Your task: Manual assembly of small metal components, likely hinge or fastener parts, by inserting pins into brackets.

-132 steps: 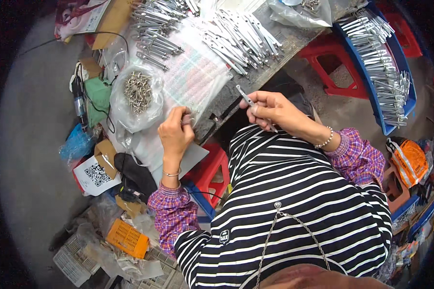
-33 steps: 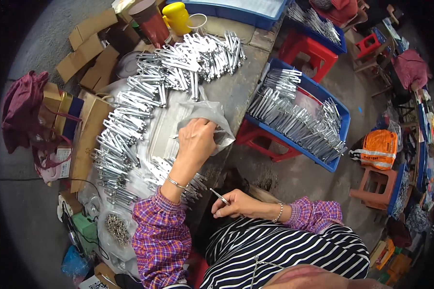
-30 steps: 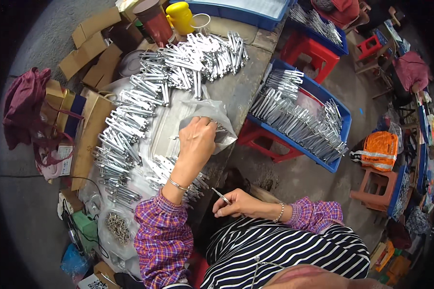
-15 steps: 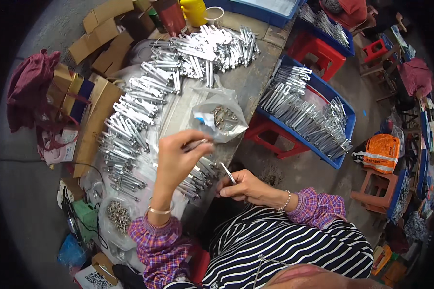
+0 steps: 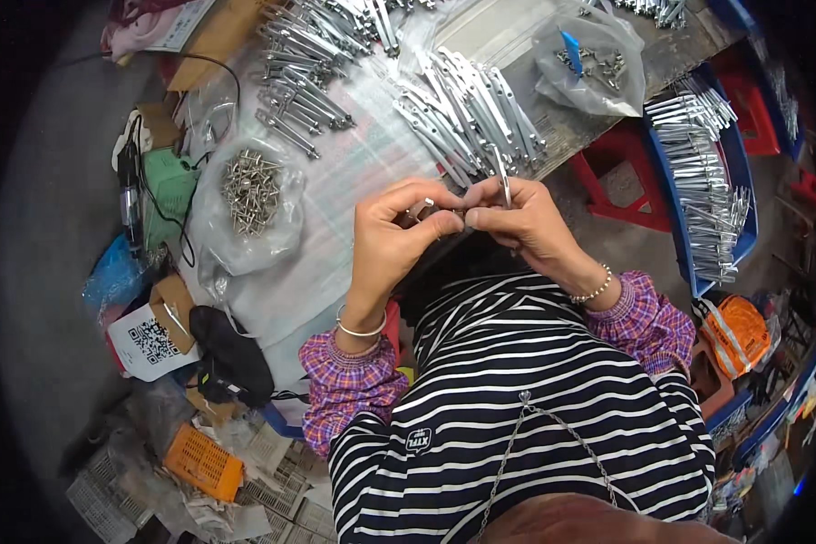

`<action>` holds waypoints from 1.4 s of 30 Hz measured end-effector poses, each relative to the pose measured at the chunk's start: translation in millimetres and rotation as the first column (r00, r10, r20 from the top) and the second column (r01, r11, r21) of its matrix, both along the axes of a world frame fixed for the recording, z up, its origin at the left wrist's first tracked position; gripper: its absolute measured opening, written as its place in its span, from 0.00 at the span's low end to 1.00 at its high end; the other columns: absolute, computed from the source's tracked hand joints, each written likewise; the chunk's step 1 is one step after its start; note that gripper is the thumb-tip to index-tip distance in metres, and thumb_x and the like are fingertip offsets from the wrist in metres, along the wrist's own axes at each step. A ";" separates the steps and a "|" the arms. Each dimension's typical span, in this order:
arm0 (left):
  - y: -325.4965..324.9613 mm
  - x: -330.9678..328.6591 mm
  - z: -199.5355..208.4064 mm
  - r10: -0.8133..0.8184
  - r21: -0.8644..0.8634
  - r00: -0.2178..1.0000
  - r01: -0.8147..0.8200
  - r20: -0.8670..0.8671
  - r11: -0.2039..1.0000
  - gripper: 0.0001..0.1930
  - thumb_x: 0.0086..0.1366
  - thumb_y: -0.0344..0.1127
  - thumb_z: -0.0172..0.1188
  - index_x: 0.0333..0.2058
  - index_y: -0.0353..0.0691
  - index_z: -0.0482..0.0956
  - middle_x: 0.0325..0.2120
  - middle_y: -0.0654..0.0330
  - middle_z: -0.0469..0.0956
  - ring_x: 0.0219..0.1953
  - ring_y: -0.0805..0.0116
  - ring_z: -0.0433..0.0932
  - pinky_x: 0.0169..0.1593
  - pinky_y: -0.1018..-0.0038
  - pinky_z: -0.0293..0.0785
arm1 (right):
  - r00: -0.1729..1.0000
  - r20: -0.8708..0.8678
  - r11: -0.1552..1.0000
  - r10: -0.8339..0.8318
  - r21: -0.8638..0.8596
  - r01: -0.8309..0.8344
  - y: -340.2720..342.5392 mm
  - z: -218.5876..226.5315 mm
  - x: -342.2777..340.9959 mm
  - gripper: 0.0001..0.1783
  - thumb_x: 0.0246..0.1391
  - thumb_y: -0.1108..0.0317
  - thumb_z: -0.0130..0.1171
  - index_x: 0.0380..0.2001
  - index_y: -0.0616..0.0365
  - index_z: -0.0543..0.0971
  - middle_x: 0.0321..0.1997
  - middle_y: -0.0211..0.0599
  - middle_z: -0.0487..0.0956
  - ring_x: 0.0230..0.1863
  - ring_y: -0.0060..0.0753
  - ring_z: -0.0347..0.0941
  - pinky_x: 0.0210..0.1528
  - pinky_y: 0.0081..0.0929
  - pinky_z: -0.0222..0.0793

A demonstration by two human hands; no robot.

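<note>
My left hand point(image 5: 399, 231) and my right hand point(image 5: 535, 227) meet fingertip to fingertip in front of my striped top. Between the thumb and fingers of my left hand are small metal pieces point(image 5: 423, 212), mostly covered, so their exact kind is unclear. My right hand is closed around a slim silver metal strip point(image 5: 501, 174), which sticks up past the fingers; its lower end is hidden. Just beyond both hands lies a fanned pile of similar metal strips point(image 5: 467, 104) on the sheet-covered table.
A clear bag of screws point(image 5: 249, 192) lies left, beside a dark power screwdriver point(image 5: 131, 195). Another bag point(image 5: 621, 95) holds small metal parts at the far table edge. More strips lie in rows point(image 5: 304, 68) and fill a blue bin point(image 5: 746, 231) near a red stool point(image 5: 626, 195).
My left hand has come down from near the parts bag to meet my right hand. The view has swung down and left, bringing the screw bag and power screwdriver further in.
</note>
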State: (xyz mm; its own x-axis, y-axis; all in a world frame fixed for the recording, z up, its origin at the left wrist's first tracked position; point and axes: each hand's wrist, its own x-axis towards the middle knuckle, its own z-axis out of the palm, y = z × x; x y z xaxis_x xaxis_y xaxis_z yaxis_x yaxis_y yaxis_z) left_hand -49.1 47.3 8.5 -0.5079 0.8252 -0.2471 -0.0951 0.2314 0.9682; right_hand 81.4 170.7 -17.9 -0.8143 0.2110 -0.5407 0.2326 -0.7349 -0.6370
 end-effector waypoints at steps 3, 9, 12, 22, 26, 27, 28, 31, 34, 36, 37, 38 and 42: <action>-6.7 -7.8 -3.0 0.033 0.016 0.999 -0.032 -0.043 0.999 0.06 0.45 0.21 0.63 0.26 0.33 0.79 0.25 0.63 0.75 0.25 0.81 0.70 0.28 0.85 0.63 | 1.000 -0.006 1.000 0.021 0.018 -0.021 -5.0 1.1 -12.8 0.09 0.43 0.74 0.60 0.32 0.62 0.77 0.24 0.26 0.76 0.16 0.07 0.60 0.15 0.07 0.49; 12.4 -7.7 6.7 -0.064 -0.034 0.951 0.057 -0.303 0.998 0.05 0.42 0.23 0.61 0.21 0.33 0.76 0.20 0.58 0.74 0.24 0.70 0.72 0.28 0.79 0.66 | 0.999 -0.048 0.965 -0.008 0.263 0.021 7.9 8.2 -6.6 0.10 0.43 0.75 0.60 0.32 0.65 0.76 0.28 0.35 0.79 0.30 0.20 0.74 0.37 0.16 0.68; 8.5 -4.6 5.4 -0.069 -0.078 0.890 0.038 -0.451 0.996 0.05 0.42 0.22 0.62 0.21 0.34 0.76 0.19 0.60 0.73 0.20 0.74 0.69 0.23 0.80 0.62 | 0.996 -0.086 0.984 0.024 0.175 -0.009 5.5 1.1 -6.8 0.10 0.43 0.74 0.60 0.32 0.64 0.77 0.27 0.31 0.79 0.28 0.16 0.71 0.32 0.13 0.64; 10.9 1.6 19.2 -0.136 0.009 0.801 0.174 -0.584 0.985 0.10 0.41 0.19 0.62 0.26 0.34 0.77 0.24 0.57 0.74 0.23 0.67 0.73 0.26 0.77 0.68 | 0.992 -0.124 0.995 -0.031 -0.098 0.019 1.5 -4.7 -5.4 0.15 0.39 0.76 0.60 0.35 0.65 0.74 0.23 0.30 0.77 0.15 0.11 0.59 0.14 0.09 0.49; 7.8 -2.5 15.9 -0.142 0.030 0.815 0.191 -0.562 0.981 0.10 0.42 0.19 0.61 0.27 0.34 0.77 0.24 0.57 0.74 0.23 0.67 0.72 0.26 0.77 0.67 | 0.990 -0.136 0.991 -0.031 -0.132 0.013 -0.4 -7.5 -9.5 0.15 0.39 0.75 0.61 0.35 0.64 0.74 0.23 0.29 0.76 0.15 0.10 0.59 0.15 0.09 0.48; 6.7 -2.8 14.7 -0.141 0.027 0.814 0.188 -0.563 0.982 0.10 0.42 0.19 0.61 0.27 0.34 0.77 0.24 0.57 0.74 0.23 0.67 0.72 0.26 0.77 0.67 | 0.992 -0.125 0.991 -0.033 -0.129 0.017 -0.7 -6.8 -10.1 0.15 0.39 0.75 0.61 0.35 0.63 0.74 0.23 0.28 0.76 0.15 0.10 0.59 0.15 0.09 0.48; 4.9 -3.1 13.5 -0.118 0.032 0.838 0.159 -0.532 0.987 0.09 0.43 0.20 0.60 0.27 0.34 0.77 0.24 0.57 0.74 0.23 0.68 0.72 0.26 0.78 0.66 | 0.993 -0.115 0.992 -0.034 -0.127 0.019 -1.4 -6.4 -11.2 0.14 0.40 0.75 0.61 0.34 0.63 0.74 0.23 0.28 0.76 0.15 0.10 0.59 0.15 0.09 0.48; 0.8 -1.4 11.5 -0.080 0.009 0.881 0.095 -0.466 0.995 0.08 0.44 0.20 0.59 0.27 0.33 0.78 0.24 0.59 0.73 0.23 0.71 0.71 0.25 0.80 0.65 | 0.994 -0.103 0.995 -0.021 -0.095 0.011 -3.8 -8.2 -13.3 0.14 0.40 0.74 0.61 0.34 0.62 0.74 0.23 0.26 0.76 0.17 0.09 0.60 0.16 0.08 0.48; 0.0 0.5 7.4 -0.054 0.006 0.910 0.061 -0.411 0.998 0.08 0.45 0.21 0.59 0.27 0.33 0.78 0.23 0.60 0.73 0.22 0.74 0.69 0.24 0.81 0.63 | 0.991 -0.133 0.999 -0.019 -0.051 0.013 -2.9 -5.6 -11.2 0.15 0.40 0.73 0.62 0.34 0.62 0.74 0.23 0.25 0.76 0.18 0.09 0.61 0.17 0.09 0.50; 0.3 2.5 7.6 -0.044 0.027 0.919 0.059 -0.393 0.998 0.08 0.45 0.20 0.59 0.28 0.33 0.77 0.23 0.60 0.73 0.22 0.75 0.68 0.24 0.82 0.62 | 0.990 -0.141 0.999 -0.015 -0.031 0.011 -2.9 -6.5 -8.9 0.14 0.41 0.72 0.62 0.34 0.62 0.74 0.23 0.24 0.75 0.20 0.08 0.63 0.18 0.08 0.52; -0.1 3.7 8.3 -0.022 0.007 0.920 0.027 -0.392 1.000 0.08 0.45 0.20 0.59 0.28 0.33 0.77 0.23 0.61 0.73 0.21 0.76 0.68 0.23 0.82 0.62 | 0.988 -0.151 1.000 -0.006 -0.013 0.004 -3.0 -7.1 -9.0 0.13 0.43 0.72 0.62 0.35 0.62 0.75 0.24 0.23 0.74 0.22 0.08 0.64 0.19 0.06 0.53; -0.9 4.5 8.5 0.000 -0.014 0.921 -0.006 -0.390 1.000 0.08 0.45 0.20 0.58 0.28 0.33 0.77 0.23 0.61 0.73 0.21 0.76 0.68 0.23 0.82 0.61 | 0.988 -0.152 1.000 -0.002 -0.015 0.000 -2.9 -6.3 -9.1 0.13 0.43 0.72 0.62 0.35 0.62 0.75 0.24 0.23 0.74 0.22 0.08 0.64 0.19 0.06 0.53; -2.8 5.3 7.9 -0.008 -0.036 0.909 -0.008 -0.418 0.999 0.08 0.45 0.19 0.58 0.27 0.33 0.76 0.22 0.61 0.73 0.20 0.76 0.68 0.23 0.82 0.62 | 0.989 -0.148 0.999 0.006 0.048 0.001 -2.2 -5.1 -9.9 0.13 0.43 0.72 0.63 0.34 0.62 0.75 0.24 0.23 0.75 0.23 0.08 0.65 0.20 0.07 0.54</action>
State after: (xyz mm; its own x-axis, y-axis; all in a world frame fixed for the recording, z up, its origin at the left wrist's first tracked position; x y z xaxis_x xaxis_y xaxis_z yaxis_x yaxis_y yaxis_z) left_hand -43.8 44.5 16.5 -0.5709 0.8199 -0.0422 0.3162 0.2670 0.9104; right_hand 71.6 168.5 -23.0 -0.8853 0.2318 -0.4031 0.1345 -0.7022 -0.6992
